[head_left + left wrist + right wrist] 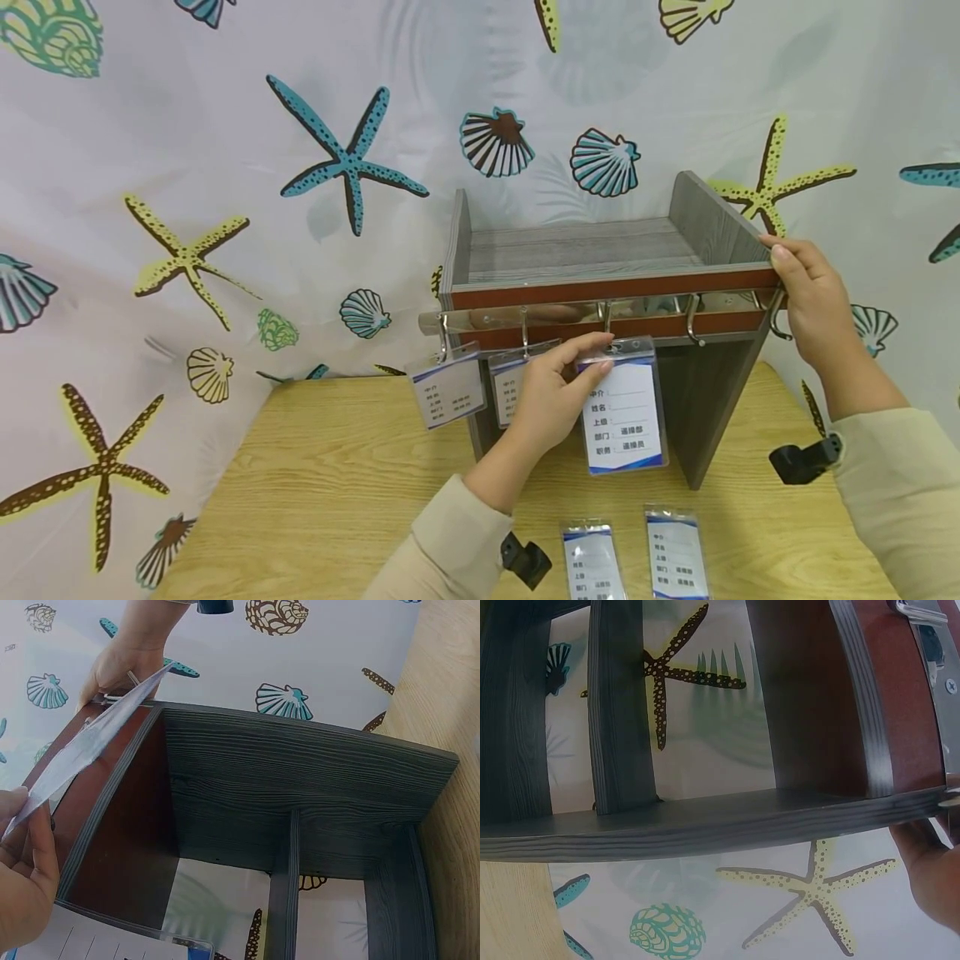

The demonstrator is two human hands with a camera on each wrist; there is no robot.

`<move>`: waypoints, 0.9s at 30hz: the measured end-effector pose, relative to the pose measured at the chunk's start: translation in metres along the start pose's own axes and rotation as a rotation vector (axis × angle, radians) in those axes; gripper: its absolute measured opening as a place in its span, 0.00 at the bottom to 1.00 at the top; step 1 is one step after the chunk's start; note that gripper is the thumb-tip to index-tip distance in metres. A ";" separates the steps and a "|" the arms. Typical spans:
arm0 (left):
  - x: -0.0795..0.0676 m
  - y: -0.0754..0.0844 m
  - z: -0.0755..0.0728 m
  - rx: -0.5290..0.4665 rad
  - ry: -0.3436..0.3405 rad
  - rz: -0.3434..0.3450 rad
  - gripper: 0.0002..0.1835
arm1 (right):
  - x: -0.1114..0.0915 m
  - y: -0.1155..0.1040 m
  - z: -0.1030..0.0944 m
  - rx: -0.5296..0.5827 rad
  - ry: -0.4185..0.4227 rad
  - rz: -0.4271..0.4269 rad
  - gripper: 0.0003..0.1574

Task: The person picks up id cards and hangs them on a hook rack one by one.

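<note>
In the head view my left hand [546, 398] pinches the top edge of a clear-sleeved name badge [624, 417] just below the middle hook [606, 312] of a metal hook rail. The left wrist view shows that badge [94, 742] nearly edge-on between thumb and fingers. My right hand [813, 308] holds the right front corner of the grey wooden shelf [723, 221], by the last hook [777, 317]. Two more badges hang from the left hooks: one at the end [450, 390], another [504, 387] partly behind my left hand.
On the wooden table [337, 467], two badges lie in front of the shelf, one left [592, 558] and one right [677, 554]. Another hook [693, 321] sits bare between the held badge and my right hand. A curtain [225, 125] printed with shells and starfish hangs behind.
</note>
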State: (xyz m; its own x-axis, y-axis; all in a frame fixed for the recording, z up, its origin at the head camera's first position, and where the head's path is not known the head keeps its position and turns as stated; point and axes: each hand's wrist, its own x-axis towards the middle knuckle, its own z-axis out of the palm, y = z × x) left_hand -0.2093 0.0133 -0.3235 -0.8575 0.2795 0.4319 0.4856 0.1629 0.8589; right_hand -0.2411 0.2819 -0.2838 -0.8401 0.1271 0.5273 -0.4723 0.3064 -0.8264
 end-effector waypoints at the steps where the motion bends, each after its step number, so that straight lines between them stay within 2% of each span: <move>1: 0.000 0.000 0.000 0.003 0.003 0.001 0.15 | 0.000 0.000 0.000 0.001 -0.001 -0.001 0.20; 7: 0.000 -0.001 0.003 0.020 0.025 0.011 0.14 | 0.000 -0.001 0.000 -0.010 -0.002 -0.002 0.20; 14: 0.003 -0.002 0.006 0.043 0.055 -0.081 0.14 | -0.001 0.000 -0.002 -0.021 -0.007 0.013 0.21; 19: 0.004 -0.005 0.006 0.057 0.061 -0.090 0.14 | -0.001 0.001 -0.001 -0.016 -0.013 0.010 0.21; 23: 0.006 -0.011 0.005 0.084 0.057 -0.019 0.14 | 0.000 0.002 -0.001 -0.019 -0.012 0.014 0.21; 27: 0.008 -0.016 0.006 0.136 0.068 0.115 0.14 | 0.000 0.002 -0.001 -0.011 -0.004 0.016 0.21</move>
State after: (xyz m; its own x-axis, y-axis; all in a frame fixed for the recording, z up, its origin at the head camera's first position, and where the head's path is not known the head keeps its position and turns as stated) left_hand -0.2229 0.0182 -0.3353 -0.8024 0.2402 0.5463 0.5954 0.2613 0.7597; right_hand -0.2419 0.2831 -0.2849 -0.8485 0.1287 0.5133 -0.4558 0.3150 -0.8325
